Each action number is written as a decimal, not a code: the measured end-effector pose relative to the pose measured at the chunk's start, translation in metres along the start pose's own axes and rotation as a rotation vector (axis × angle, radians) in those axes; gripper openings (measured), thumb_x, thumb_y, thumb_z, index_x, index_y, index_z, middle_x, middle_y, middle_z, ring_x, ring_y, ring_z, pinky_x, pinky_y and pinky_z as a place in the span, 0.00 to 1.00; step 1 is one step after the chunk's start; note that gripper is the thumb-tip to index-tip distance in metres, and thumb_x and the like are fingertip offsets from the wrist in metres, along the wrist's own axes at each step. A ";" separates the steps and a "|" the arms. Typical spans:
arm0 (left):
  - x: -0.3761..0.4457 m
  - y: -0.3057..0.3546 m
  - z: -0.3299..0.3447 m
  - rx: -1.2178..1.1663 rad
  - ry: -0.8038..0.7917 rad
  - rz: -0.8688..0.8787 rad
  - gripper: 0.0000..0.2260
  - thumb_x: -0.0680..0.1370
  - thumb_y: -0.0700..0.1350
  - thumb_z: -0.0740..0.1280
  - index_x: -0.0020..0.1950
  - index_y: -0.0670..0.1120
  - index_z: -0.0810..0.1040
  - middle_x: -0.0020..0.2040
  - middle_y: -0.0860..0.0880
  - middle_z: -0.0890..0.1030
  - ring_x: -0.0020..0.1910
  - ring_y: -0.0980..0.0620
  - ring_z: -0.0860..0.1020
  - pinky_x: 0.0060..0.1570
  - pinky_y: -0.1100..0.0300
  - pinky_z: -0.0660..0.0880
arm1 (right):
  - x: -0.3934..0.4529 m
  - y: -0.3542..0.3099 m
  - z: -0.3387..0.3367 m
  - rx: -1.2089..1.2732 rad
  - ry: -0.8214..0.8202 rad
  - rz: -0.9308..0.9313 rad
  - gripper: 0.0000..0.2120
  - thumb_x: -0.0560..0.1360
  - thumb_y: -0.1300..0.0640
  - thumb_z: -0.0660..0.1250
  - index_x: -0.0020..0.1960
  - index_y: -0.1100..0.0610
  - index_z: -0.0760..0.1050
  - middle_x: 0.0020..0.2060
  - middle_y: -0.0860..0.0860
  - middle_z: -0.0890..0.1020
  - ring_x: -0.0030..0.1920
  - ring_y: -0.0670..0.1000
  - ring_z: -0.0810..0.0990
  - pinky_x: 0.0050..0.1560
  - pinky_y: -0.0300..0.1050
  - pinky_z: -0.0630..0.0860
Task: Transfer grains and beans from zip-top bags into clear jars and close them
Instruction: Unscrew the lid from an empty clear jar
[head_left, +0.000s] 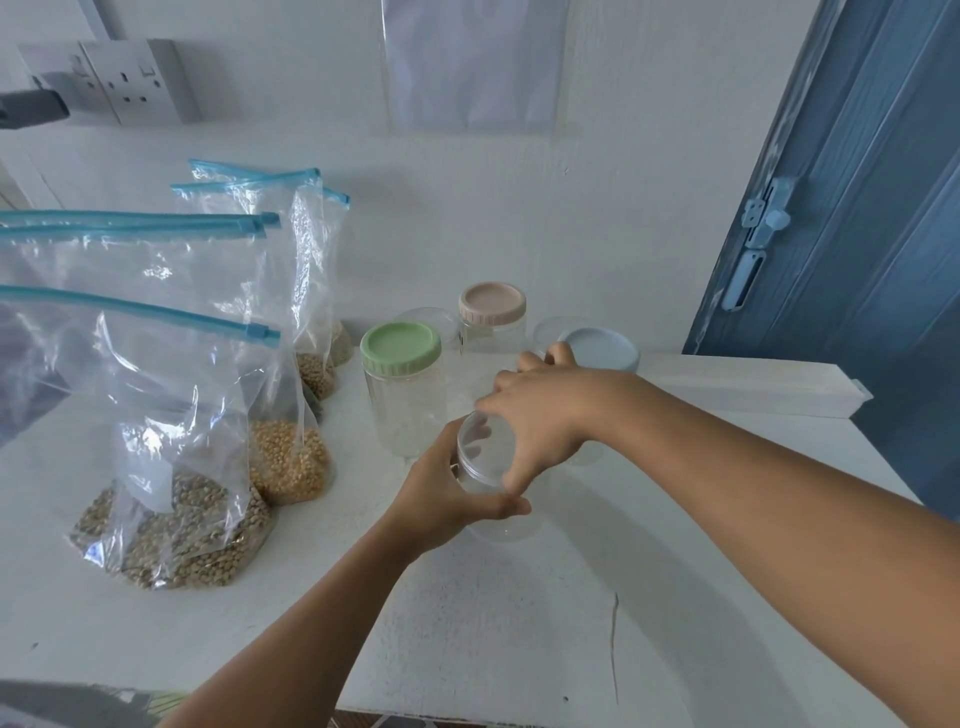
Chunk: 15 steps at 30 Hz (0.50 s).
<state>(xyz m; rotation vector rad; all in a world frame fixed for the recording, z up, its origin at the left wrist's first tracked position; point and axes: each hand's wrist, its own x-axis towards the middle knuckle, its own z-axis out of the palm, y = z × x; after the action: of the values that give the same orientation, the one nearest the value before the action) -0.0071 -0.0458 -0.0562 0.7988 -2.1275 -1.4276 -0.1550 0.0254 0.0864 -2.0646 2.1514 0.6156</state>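
Head view, looking down on a white table (519, 623) set against a white wall.

Left hand (441, 499) grips a clear jar (480, 470) from the side, thumb curled round the front of the body, fingers behind. Jar is near the table's middle, tilted toward the viewer; whether its base touches the surface is hard to tell. Right hand (540, 415) comes over the top, fingers curled on the rim of the jar's clear lid (480, 441).

Behind the hands, more jars, all apparently empty: one with a green lid (401, 347) stands upright just left of the held jar; one with a pink lid (492, 303) stands further back by the wall; one with a pale blue lid (605, 348) sits to the right, partly hidden by the right hand. Clear-lidded jar (428, 319) shows between the green and pink ones.

Left side of the table: zip-top bags with blue slider tops, standing in a row. Nearest bag (171, 525) holds greenish-brown lentil-like grains. Next bag (291, 457) holds yellow kernels. Two more bags (317, 364) behind hold tan and greyish grains, mostly hidden.

Wall socket (137, 83) at upper left. Blue door (857, 208) with a latch at right.
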 end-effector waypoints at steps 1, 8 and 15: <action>0.000 0.000 0.000 0.000 -0.002 0.001 0.50 0.60 0.55 0.88 0.77 0.61 0.68 0.71 0.63 0.75 0.71 0.61 0.73 0.72 0.53 0.72 | 0.001 0.001 -0.001 -0.001 -0.017 -0.012 0.43 0.65 0.25 0.67 0.74 0.45 0.67 0.65 0.49 0.72 0.66 0.56 0.64 0.68 0.59 0.59; 0.002 0.000 0.000 0.003 -0.009 -0.010 0.48 0.59 0.56 0.88 0.75 0.62 0.69 0.70 0.60 0.77 0.70 0.58 0.76 0.70 0.49 0.76 | -0.003 -0.004 0.008 0.001 0.046 0.083 0.46 0.68 0.17 0.55 0.69 0.51 0.74 0.64 0.53 0.76 0.69 0.57 0.66 0.71 0.62 0.53; 0.002 -0.001 0.000 0.000 -0.011 -0.003 0.49 0.61 0.54 0.88 0.77 0.61 0.67 0.70 0.62 0.75 0.71 0.61 0.73 0.67 0.60 0.72 | 0.000 0.004 0.002 0.053 -0.049 0.023 0.52 0.65 0.21 0.66 0.81 0.44 0.57 0.74 0.51 0.67 0.74 0.57 0.59 0.74 0.61 0.55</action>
<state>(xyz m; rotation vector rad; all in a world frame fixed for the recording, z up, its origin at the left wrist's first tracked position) -0.0079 -0.0475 -0.0568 0.7966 -2.1345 -1.4370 -0.1589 0.0265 0.0857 -1.9796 2.1431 0.5982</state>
